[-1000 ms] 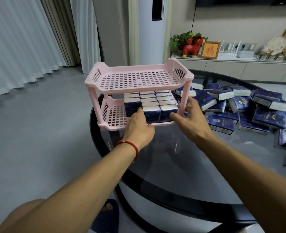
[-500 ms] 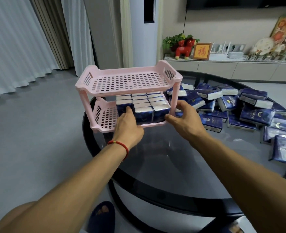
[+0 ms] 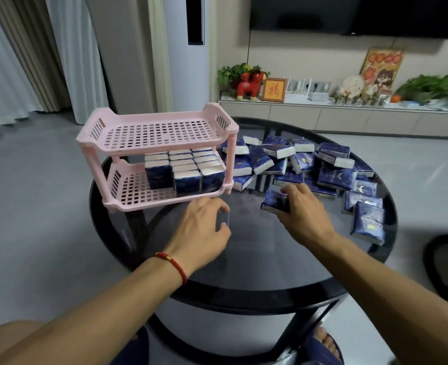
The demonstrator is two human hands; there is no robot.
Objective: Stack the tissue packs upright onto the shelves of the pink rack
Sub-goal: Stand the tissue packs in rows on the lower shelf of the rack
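Looking down at the round glass counter [image 3: 244,259], I see the pink rack [image 3: 157,154] standing at its far left edge, two tiers. Lower shelf [image 3: 136,191] holds upright tissue packs [image 3: 188,169] in three rows, bunched toward the right end w/ bare grid on the left; top shelf [image 3: 162,131] has no packs. Loose tissue packs [image 3: 323,169] lie in a heap on the counter just right of the rack, mostly flat or tilted, some overlapping. My right hand [image 3: 300,212] is on one pack [image 3: 274,202] at the near edge of the heap, grip clamped round it, pack lying about flat on the glass. My left hand [image 3: 204,227], red string bracelet [image 3: 174,264] at the wrist, sits just in front of the rack's lower shelf, fingers curled loosely, grip apart & holding nothing, not touching the rack.
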